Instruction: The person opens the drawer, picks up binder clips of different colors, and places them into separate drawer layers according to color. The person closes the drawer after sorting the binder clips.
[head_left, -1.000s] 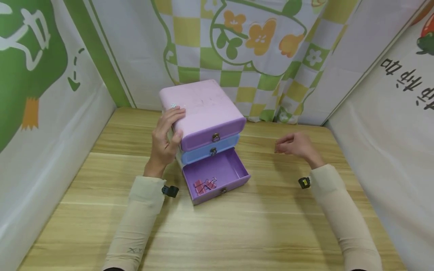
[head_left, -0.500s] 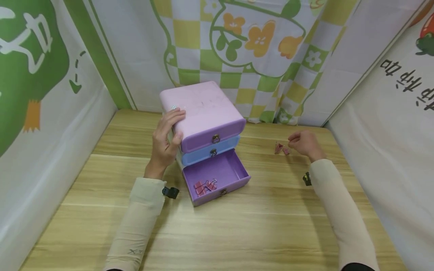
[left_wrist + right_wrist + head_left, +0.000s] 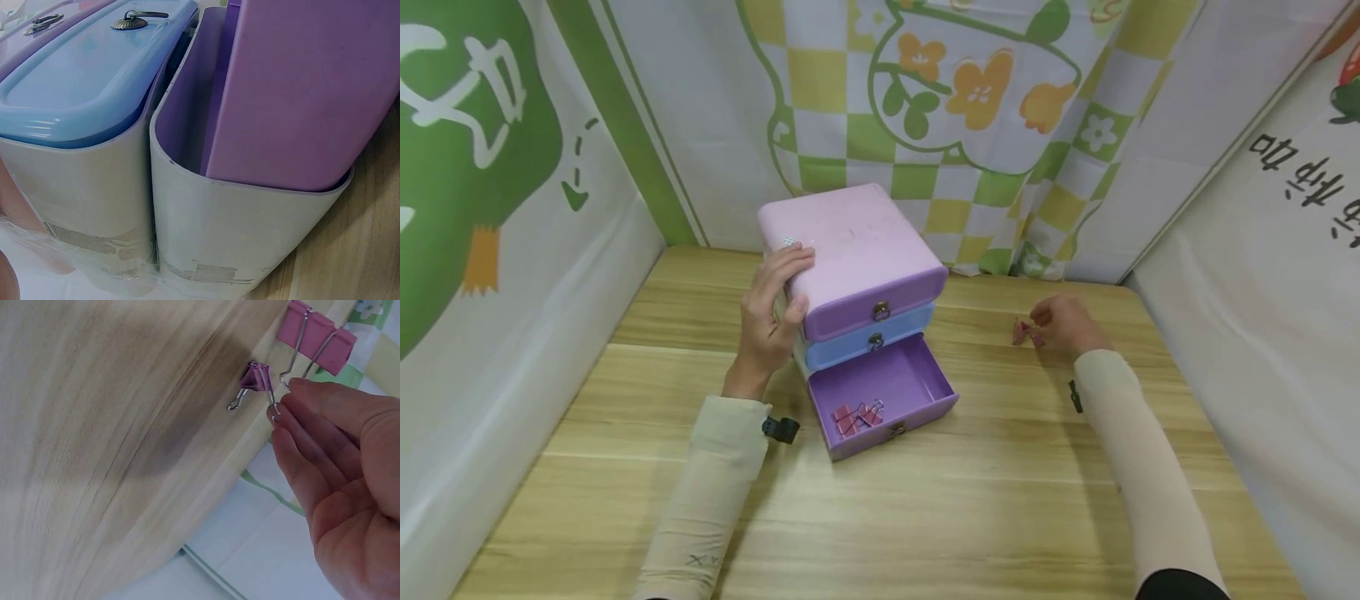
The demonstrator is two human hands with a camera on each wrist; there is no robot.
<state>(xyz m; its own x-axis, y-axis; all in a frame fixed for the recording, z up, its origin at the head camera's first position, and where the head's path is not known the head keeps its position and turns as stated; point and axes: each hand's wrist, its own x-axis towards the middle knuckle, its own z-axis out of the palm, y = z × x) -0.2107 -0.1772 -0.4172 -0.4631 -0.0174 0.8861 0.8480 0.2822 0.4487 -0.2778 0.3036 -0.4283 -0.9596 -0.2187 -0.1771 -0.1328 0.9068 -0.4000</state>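
My left hand (image 3: 767, 321) rests on the upper left edge of a pink and purple drawer box (image 3: 857, 242), fingers on the lid and thumb near its front corner. The bottom purple drawer (image 3: 925, 410) is pulled out; pink binder clips (image 3: 857, 418) lie at its front left. On the table to the right, my right hand (image 3: 1066, 323) is at more pink binder clips (image 3: 1020, 332). In the right wrist view, its thumb and fingertips meet the wire handles of a small clip (image 3: 255, 377) and a larger pink clip piece (image 3: 319, 339). Whether they pinch a handle is unclear.
The blue middle drawer (image 3: 868, 337) and purple top drawer (image 3: 880, 300) are closed. A patterned curtain (image 3: 865, 125) hangs behind the wooden table (image 3: 970, 508), with printed cloth on both sides.
My right hand uncovers the clips by moving right, then comes back left against them. The clips on the table have shifted slightly. My left hand stays on the box.
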